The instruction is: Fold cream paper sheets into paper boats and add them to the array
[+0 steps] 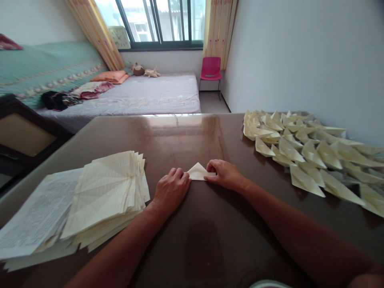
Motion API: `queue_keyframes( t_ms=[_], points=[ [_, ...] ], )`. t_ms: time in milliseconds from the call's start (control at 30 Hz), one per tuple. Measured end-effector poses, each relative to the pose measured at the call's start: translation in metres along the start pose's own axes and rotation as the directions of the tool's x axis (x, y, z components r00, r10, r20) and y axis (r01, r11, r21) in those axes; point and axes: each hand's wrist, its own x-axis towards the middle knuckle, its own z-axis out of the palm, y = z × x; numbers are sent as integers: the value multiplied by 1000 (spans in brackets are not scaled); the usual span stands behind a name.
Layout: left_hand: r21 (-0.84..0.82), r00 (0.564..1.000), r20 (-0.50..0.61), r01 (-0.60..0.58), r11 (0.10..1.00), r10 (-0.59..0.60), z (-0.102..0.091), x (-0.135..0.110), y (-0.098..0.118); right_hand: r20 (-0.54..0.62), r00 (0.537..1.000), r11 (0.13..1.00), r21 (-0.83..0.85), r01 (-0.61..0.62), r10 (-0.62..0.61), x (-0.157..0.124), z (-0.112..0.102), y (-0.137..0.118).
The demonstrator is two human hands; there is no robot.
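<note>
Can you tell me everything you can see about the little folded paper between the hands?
The folded paper is pale cream and looks like a small, flat triangle with a straight bottom edge. Its peak points away from the person, and its long edge is nearest them. It rests low at the shiny brown table. The left hand touches its left corner, and the right hand pinches its right side. The fingers partly hide both ends.
</note>
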Motion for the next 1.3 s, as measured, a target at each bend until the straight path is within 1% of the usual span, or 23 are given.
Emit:
queue_keyframes(
  t_ms=[67, 133, 233, 300, 400, 500, 633, 667, 700, 767, 833, 867, 900, 1000, 1033, 1100, 1167, 1300],
  points=[
    [-16, 1000, 5, 4, 1000, -4, 1, 0, -1, -13, 1000, 998, 65, 12, -11, 1, 2, 1],
    [-58, 1000, -9, 26, 998, -27, 2, -1, -2, -33, 999, 983, 178, 45, -40, 1, 3, 1],
    [-179, 992, -84, 79, 981, -95, 7, 0, -7, -34, 994, 901, 420, 109, -105, 2, 3, 1],
    [-290, 985, -113, 92, 952, -129, 10, 1, -10, -34, 991, 839, 529, 130, -132, 3, 2, 1],
    [-455, 984, -81, 102, 884, -156, 12, 3, -12, -30, 990, 805, 578, 131, -140, 2, 2, 0],
    [-566, 983, -25, 137, 813, -183, 10, 4, -9, -17, 985, 775, 615, 147, -173, 0, 4, -1],
    [-671, 992, 56, 118, 732, -109, 8, 5, -8, 31, 959, 707, 682, 185, -281, 1, 7, 0],
    [-693, 993, 58, 114, 712, -102, 8, 5, -8, 16, 957, 695, 691, 199, -289, 2, 6, 0],
    [-713, 992, 56, 120, 690, -114, 7, 5, -9, -27, 960, 693, 686, 220, -278, 2, 6, 1],
    [-749, 982, 55, 162, 642, -183, 7, 6, -11, -177, 961, 733, 621, 278, -214, 4, 3, 2],
    [-778, 965, 68, 211, 592, -254, 8, 6, -13, -315, 932, 801, 504, 323, -178, 4, 1, 3],
    [-789, 958, 77, 228, 571, -276, 8, 7, -14, -353, 915, 827, 442, 346, -194, 4, 0, 3],
    [-798, 954, 86, 239, 554, -288, 8, 7, -14, -366, 901, 843, 386, 375, -233, 4, 0, 3],
    [-821, 950, 102, 248, 515, -295, 8, 7, -14, -317, 871, 852, 252, 458, -375, 2, 2, 3],
    [-827, 949, 106, 249, 504, -296, 7, 7, -14, -290, 870, 858, 216, 466, -400, 2, 4, 3],
    [-838, 949, 108, 247, 487, -295, 7, 7, -13, -244, 881, 874, 178, 452, -406, 2, 7, 2],
    [-844, 950, 104, 241, 479, -294, 6, 7, -12, -218, 898, 883, 202, 425, -382, 2, 9, 2],
    [-858, 952, 87, 220, 463, -292, 5, 6, -9, -169, 937, 858, 379, 347, -304, 4, 9, 1]
  ],
)
